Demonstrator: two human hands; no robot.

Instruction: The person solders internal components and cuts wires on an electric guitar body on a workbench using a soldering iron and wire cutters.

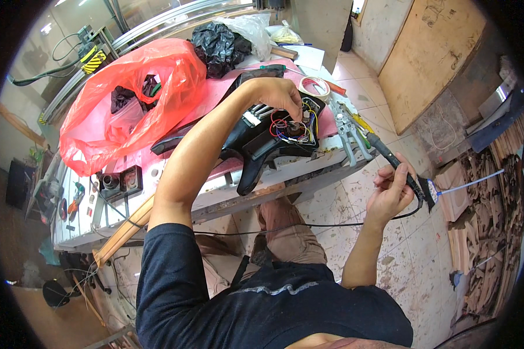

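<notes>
My left hand (276, 93) reaches over an opened black device (256, 142) on the table. Its fingers are pinched together and point down at the coloured wires (280, 129) inside the housing; what they hold is too small to make out. Off the table's right edge, my right hand (390, 192) is closed around the black handle of a soldering iron (388, 152), its front end pointing toward the table. A black cord (314, 225) trails from the handle across my lap. Grey-blue pliers (348, 139) lie at the table corner, just beside the iron.
A red plastic bag (180, 72) with dark items inside spreads over the table's left part. Behind are a black bag (218, 46) and a clear bag (247, 29). A tape roll (314, 87) sits beyond the wires. Wood pieces (483, 232) are stacked at right.
</notes>
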